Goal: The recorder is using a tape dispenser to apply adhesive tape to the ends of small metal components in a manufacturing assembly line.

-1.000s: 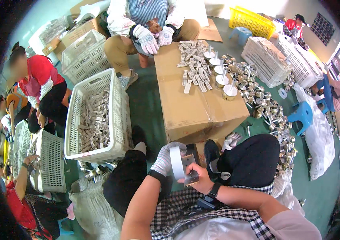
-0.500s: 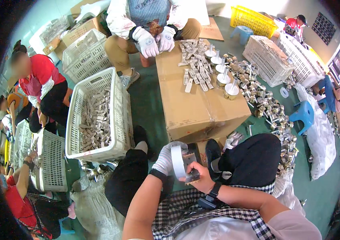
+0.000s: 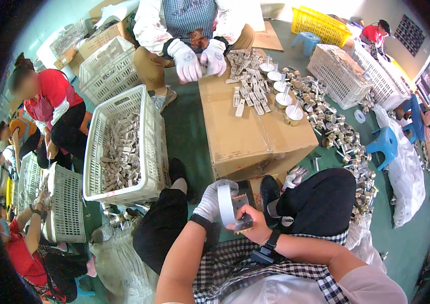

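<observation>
My left hand (image 3: 210, 201), in a white glove with a dark cuff, grips the far left side of a dark block with a curved white band (image 3: 226, 205). My bare right hand (image 3: 255, 223) is closed on the block's near right side, thumb against the band. The block has a flat dark face and a jagged light-brown lower edge; its exact kind is unclear. It is held above my lap, just before the cardboard carton (image 3: 245, 137). On the carton are pale metal clips (image 3: 253, 91) and several metal cups with white discs and upright stems (image 3: 293, 114).
Left of the carton, a white crate (image 3: 146, 106) holds many clips. Metal cups (image 3: 346, 142) are heaped on the floor to the right. A glove (image 3: 296, 176) lies near my right knee. A gloved co-worker (image 3: 189, 20) sits opposite; a blue stool (image 3: 382, 147) stands right.
The co-worker opposite has lowered their gloved hands slightly beside the carton's far edge. A person at the lower left has shifted their arms. My hands and the held block are almost unmoved.
</observation>
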The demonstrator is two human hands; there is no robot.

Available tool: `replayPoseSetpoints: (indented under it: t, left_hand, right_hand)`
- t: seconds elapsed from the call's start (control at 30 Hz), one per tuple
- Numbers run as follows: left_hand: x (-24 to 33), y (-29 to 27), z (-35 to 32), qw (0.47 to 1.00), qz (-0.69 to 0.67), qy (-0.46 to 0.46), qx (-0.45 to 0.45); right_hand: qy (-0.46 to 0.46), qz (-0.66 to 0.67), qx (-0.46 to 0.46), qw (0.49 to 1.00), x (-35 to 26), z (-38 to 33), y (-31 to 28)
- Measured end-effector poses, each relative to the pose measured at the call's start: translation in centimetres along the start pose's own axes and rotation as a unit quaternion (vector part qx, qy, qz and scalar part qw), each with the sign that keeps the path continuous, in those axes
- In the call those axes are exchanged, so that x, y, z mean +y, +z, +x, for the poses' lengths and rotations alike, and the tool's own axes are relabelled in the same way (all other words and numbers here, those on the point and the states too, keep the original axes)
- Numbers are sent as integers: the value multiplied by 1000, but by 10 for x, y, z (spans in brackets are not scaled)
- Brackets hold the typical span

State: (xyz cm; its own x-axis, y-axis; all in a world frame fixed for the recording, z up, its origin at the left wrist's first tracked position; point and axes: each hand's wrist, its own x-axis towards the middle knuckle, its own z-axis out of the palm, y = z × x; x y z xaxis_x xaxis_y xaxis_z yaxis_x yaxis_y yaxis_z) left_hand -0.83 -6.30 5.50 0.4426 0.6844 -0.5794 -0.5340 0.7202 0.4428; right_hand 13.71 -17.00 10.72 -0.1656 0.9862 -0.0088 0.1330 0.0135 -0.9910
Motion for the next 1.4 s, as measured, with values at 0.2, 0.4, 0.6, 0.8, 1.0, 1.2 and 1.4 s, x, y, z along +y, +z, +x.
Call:
replayPoseSetpoints:
  t: [0.2, 0.4, 0.6, 0.8, 1.0, 1.2, 1.4]
  left_hand:
    - [0, -2, 1, 1000, -1, 6, -22]
    - [-1, 1, -1, 999, 34, 33, -16]
    - [-1, 4, -5, 999, 41, 31, -8]
    - [-4, -7, 1, 1000, 2, 15, -16]
    - [-5, -1, 3, 1000, 4, -3, -20]
    - [-12, -26, 15, 999, -2, -7, -46]
    - [-6, 1, 0, 997, -58, -46, -5]
  right_hand:
    - [-1, 1, 1, 1000, 2, -1, -1]
    - [-19, -2, 8, 1000, 2, 0, -1]
    - [-40, -37, 15, 998, 7, 0, -1]
    - [-44, -19, 8, 999, 0, 0, 0]
    - [16, 12, -2, 1000, 12, -3, -1]
    - [3, 23, -9, 1000, -12, -1, 1]
    - [12, 33, -5, 999, 8, -7, -2]
